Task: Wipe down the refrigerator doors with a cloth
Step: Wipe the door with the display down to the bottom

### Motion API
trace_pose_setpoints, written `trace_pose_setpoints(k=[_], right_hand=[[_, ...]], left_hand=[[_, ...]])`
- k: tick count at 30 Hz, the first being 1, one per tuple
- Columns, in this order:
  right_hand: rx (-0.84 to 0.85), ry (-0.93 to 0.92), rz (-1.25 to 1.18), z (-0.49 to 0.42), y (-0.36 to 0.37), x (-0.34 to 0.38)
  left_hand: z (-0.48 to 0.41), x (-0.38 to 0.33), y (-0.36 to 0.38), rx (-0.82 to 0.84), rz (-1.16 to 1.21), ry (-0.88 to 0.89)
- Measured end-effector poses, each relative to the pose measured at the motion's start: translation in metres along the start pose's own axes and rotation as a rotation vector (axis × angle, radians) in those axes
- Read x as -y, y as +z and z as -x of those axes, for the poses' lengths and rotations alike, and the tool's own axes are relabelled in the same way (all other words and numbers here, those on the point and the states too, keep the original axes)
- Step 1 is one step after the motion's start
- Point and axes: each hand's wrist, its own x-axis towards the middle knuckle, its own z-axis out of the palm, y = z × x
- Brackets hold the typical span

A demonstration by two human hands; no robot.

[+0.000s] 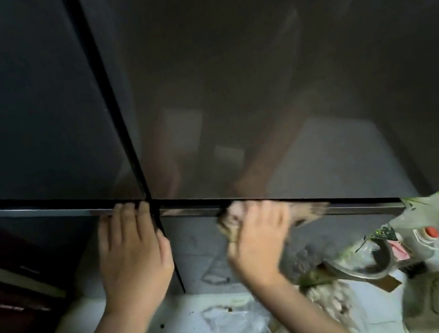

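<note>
A dark, glossy refrigerator fills the view, with an upper left door [21, 97] and an upper right door [269, 70] split by a black vertical gap. My left hand [132, 253] rests on the lower left door, its fingertips on the silver trim at the gap where the doors meet. My right hand [256, 238] is blurred and grips a pale, crumpled cloth [304, 209] against the top edge of the lower right door [196, 245]. Part of the cloth is hidden under my fingers.
On the tiled floor [163, 321] lie a clear plastic bag [239, 328] and crumpled material. At the lower right stand containers with red caps [431, 232] and a metal ring-shaped item [368, 266]. A dark red cabinet [6, 289] sits at the left.
</note>
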Motion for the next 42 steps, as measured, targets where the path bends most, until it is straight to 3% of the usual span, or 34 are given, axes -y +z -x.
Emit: trace_pose_setpoints(k=[3, 5, 8, 10, 13, 16, 17, 21, 26, 30, 33, 35, 38, 42], right_hand=[[0.027, -0.140, -0.043, -0.002, 0.010, 0.057], [0.070, -0.247, -0.082, -0.004, 0.010, 0.058], [0.116, -0.542, 0.004, -0.010, 0.002, 0.007], [0.043, -0.585, 0.064, -0.012, -0.004, -0.041], [0.032, -0.395, 0.064, -0.004, -0.013, -0.071], [-0.062, 0.058, 0.019, 0.006, 0.002, -0.012], [-0.066, 0.102, 0.004, 0.006, 0.009, 0.018], [-0.039, -0.038, -0.099, 0.003, 0.029, 0.113], [0.074, -0.519, 0.059, -0.006, 0.006, 0.020], [0.116, -0.249, 0.143, 0.001, -0.022, -0.046], [0.048, 0.187, 0.038, 0.011, -0.011, -0.001], [0.028, 0.256, -0.048, 0.007, 0.003, 0.057], [0.059, 0.015, -0.103, 0.006, 0.013, 0.116], [0.192, -0.509, 0.013, -0.010, -0.007, 0.044]], left_hand=[[-0.004, 0.006, 0.006, -0.051, 0.023, 0.009], [-0.004, 0.009, 0.007, -0.085, 0.050, 0.000], [-0.004, 0.008, 0.007, -0.077, 0.068, 0.020], [-0.004, 0.010, 0.004, -0.043, 0.076, 0.040], [-0.003, 0.018, 0.001, -0.030, 0.069, 0.093], [-0.002, 0.022, 0.001, -0.015, 0.093, 0.128], [-0.002, 0.021, 0.001, -0.007, 0.099, 0.134], [-0.006, 0.028, 0.000, 0.002, 0.139, 0.154], [-0.007, 0.034, -0.010, 0.075, 0.146, 0.212], [-0.008, 0.032, -0.020, 0.147, 0.159, 0.206], [-0.009, 0.032, -0.021, 0.156, 0.169, 0.205], [-0.008, 0.030, -0.019, 0.146, 0.167, 0.202], [-0.009, 0.031, -0.020, 0.145, 0.171, 0.197], [-0.008, 0.036, -0.022, 0.175, 0.149, 0.261]])
